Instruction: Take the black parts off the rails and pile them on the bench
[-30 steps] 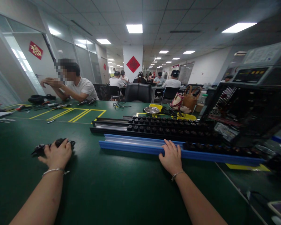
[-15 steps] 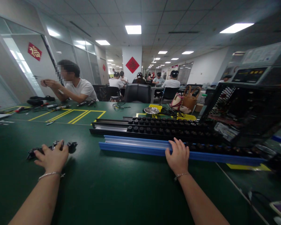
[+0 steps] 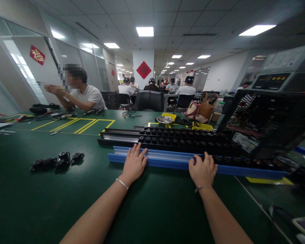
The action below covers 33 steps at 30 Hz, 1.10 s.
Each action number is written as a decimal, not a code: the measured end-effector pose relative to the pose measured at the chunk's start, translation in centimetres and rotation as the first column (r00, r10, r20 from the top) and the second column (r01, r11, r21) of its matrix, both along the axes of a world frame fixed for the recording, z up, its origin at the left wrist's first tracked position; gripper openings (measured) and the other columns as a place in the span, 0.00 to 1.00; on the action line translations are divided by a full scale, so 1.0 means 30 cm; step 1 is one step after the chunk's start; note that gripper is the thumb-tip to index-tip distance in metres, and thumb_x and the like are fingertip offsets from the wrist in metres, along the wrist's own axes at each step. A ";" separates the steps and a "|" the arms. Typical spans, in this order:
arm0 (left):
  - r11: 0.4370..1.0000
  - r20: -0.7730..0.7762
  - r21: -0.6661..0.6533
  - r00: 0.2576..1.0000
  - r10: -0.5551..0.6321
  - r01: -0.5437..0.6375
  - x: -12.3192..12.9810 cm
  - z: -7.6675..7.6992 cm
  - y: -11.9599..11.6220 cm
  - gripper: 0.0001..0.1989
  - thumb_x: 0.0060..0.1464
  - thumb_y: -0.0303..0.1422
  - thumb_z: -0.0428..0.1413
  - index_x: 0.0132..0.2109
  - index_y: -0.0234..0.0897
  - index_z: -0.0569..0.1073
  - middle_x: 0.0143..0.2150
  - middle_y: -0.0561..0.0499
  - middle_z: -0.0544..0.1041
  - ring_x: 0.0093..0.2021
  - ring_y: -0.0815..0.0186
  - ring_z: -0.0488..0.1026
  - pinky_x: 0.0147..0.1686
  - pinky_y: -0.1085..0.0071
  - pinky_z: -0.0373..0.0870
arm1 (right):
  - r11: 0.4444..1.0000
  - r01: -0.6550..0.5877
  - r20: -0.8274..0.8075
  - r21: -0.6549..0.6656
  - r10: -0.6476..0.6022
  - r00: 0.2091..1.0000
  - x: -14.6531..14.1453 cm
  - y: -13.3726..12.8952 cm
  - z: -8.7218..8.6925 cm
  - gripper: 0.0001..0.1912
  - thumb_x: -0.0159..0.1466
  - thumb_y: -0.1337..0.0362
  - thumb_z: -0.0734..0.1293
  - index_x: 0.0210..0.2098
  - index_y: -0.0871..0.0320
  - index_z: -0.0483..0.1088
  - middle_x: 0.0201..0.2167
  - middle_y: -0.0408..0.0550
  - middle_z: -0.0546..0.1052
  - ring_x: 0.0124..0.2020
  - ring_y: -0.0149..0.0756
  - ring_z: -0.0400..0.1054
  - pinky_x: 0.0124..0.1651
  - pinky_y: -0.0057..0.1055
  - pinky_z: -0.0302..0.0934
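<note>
A long blue rail (image 3: 167, 163) lies across the green table, with a row of small black parts (image 3: 234, 160) in its right part. My left hand (image 3: 134, 163) rests at the rail's left half, its fingers spread over the channel. Farther right, my right hand (image 3: 202, 169) is at the rail beside the leftmost black part, fingers curved; whether it grips that part is hidden. Several loose black parts (image 3: 62, 160) lie in a group on the table at the left. Behind the blue rail are black rails (image 3: 119, 139) that also hold rows of black parts.
A metal bowl (image 3: 164, 119) and yellow trays (image 3: 202, 126) stand behind the rails. An open computer case (image 3: 259, 122) rises at the right. A person (image 3: 85, 93) sits across the table at the left, near tools and cables (image 3: 63, 115).
My left hand has left the loose black parts and moved right to the blue rail. My right hand has shifted a little to the right along the rail.
</note>
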<state>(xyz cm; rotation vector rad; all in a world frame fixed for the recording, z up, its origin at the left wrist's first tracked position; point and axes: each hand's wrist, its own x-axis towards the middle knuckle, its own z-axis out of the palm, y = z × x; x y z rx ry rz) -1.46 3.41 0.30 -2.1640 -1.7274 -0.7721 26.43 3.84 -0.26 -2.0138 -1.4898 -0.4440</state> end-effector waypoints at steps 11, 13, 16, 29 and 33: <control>0.991 -0.035 -0.134 0.999 -0.016 0.011 0.089 0.022 -0.004 0.20 0.61 0.43 0.42 0.42 0.38 0.75 0.62 0.42 0.64 0.63 0.55 0.58 0.56 0.55 0.60 | 0.999 -0.024 0.028 0.029 0.023 0.999 -0.003 0.005 -0.002 0.19 0.61 0.61 0.56 0.42 0.62 0.75 0.57 0.62 0.64 0.60 0.55 0.51 0.59 0.58 0.46; 0.990 -0.045 -0.140 0.999 0.015 -0.022 0.103 0.028 -0.002 0.22 0.61 0.44 0.42 0.40 0.37 0.76 0.61 0.42 0.65 0.62 0.55 0.60 0.56 0.54 0.60 | 0.999 -0.012 0.030 0.049 0.010 1.000 -0.003 0.008 -0.005 0.19 0.61 0.61 0.57 0.41 0.61 0.75 0.56 0.61 0.64 0.60 0.56 0.51 0.58 0.58 0.46; 0.990 -0.051 -0.119 0.996 0.076 -0.081 0.127 0.030 -0.003 0.22 0.61 0.44 0.42 0.38 0.37 0.77 0.60 0.42 0.67 0.61 0.54 0.60 0.55 0.53 0.60 | 0.997 -0.001 0.039 0.073 -0.002 0.999 0.000 0.011 -0.011 0.18 0.60 0.61 0.57 0.40 0.61 0.75 0.56 0.59 0.65 0.59 0.57 0.52 0.57 0.58 0.48; 0.997 -0.037 -0.059 0.999 0.037 -0.039 0.119 0.008 -0.019 0.19 0.61 0.42 0.42 0.43 0.39 0.73 0.61 0.42 0.65 0.62 0.54 0.58 0.56 0.53 0.58 | 0.982 -0.146 0.068 0.121 0.138 0.988 0.012 0.019 -0.011 0.16 0.61 0.62 0.57 0.36 0.62 0.75 0.51 0.60 0.69 0.54 0.49 0.57 0.56 0.45 0.54; 0.998 -0.024 -0.054 0.999 0.023 -0.025 0.116 0.003 -0.018 0.19 0.61 0.42 0.42 0.47 0.40 0.73 0.61 0.42 0.65 0.62 0.54 0.58 0.57 0.53 0.57 | 0.979 -0.174 0.067 0.107 0.168 0.984 0.001 0.016 -0.009 0.16 0.61 0.62 0.57 0.36 0.62 0.75 0.50 0.59 0.70 0.53 0.49 0.58 0.55 0.44 0.55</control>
